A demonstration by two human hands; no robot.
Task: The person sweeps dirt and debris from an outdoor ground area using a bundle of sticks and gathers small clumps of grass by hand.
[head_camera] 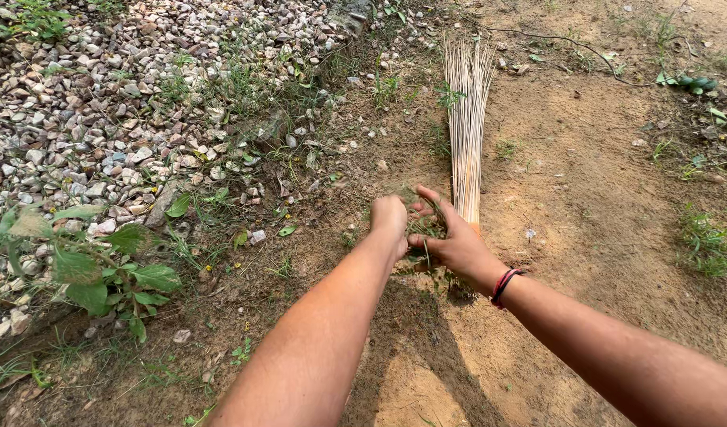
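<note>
on the dirt: both hands cupped shut around a clump of grass clippings [424, 231]
left hand [390, 221]: fisted on clump
right hand [450, 241]: fingers curled round clump
risk: loose bits may slip out between palms
stick broom [468, 119]: lying beside, could snag

A small tuft of green grass and weeds [424, 229] was held low over the bare brown soil, just beside the bound end of a pale straw broom [467, 119] laid flat.

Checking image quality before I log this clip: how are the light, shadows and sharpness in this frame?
Head view: bright daylight, no glare; a dark shadow lies on the dirt under the forearms. The left hand, right hand, the tuft of grass between them and the stick broom are sharp. The gravel looks crisp; wide-angle stretch enlarges the near forearms.
</note>
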